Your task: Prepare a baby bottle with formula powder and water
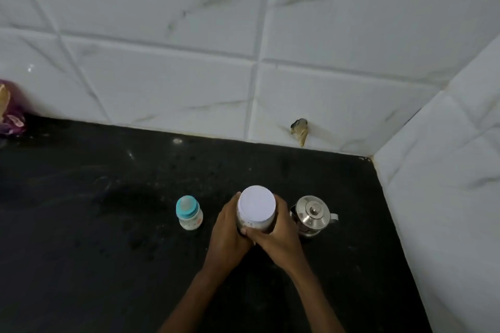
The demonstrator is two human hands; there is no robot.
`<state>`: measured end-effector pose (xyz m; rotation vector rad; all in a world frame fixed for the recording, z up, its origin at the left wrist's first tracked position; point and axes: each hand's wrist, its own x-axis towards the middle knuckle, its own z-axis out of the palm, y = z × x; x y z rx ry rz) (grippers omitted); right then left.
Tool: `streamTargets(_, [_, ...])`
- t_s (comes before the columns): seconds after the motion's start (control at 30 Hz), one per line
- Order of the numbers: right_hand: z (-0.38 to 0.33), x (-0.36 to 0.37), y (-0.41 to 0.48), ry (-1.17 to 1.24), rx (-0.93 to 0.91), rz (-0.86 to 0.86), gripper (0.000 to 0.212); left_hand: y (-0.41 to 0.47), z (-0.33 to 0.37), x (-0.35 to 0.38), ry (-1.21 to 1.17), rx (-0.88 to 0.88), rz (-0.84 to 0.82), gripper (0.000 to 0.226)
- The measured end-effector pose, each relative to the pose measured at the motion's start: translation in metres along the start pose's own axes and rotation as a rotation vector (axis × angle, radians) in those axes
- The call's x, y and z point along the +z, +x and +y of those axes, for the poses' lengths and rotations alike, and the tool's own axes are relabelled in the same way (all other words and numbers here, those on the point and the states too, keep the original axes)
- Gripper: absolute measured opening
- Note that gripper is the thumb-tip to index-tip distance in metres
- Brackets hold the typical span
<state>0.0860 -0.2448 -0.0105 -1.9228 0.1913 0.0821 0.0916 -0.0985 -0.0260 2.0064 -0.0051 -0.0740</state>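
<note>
A formula tin with a white lid (256, 205) stands in the middle of the black countertop (94, 224). My left hand (230, 232) wraps its left side and my right hand (276, 238) wraps its right side; the fingers of both curl around the tin and meet at its front. A small baby bottle (189, 213) with a teal ring and nipple stands upright just left of my left hand, not touching it. A steel kettle (312, 215) with a knobbed lid sits right of the tin, close to my right hand.
White marble-look tiled walls (189, 62) close the counter at the back and on the right, forming a corner. A purple packet (10, 113) lies at the far left by the wall. A chipped hole (299, 130) shows in the back tiles.
</note>
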Motion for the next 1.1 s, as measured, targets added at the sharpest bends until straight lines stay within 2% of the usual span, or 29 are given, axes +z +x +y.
streamTargets(0.37, [0.029,0.016,0.003,0.0,0.029,-0.033,0.092,0.0,-0.027,0.012,0.039,-0.075,-0.044,0.095])
streamTargets(0.8, [0.035,0.018,0.002,0.004,0.037,-0.02,0.093,0.002,-0.039,0.017,0.078,-0.038,-0.08,0.1])
streamTargets(1.1, [0.039,0.015,-0.011,-0.032,0.02,-0.022,0.109,-0.014,-0.035,0.007,0.115,-0.064,-0.131,0.11])
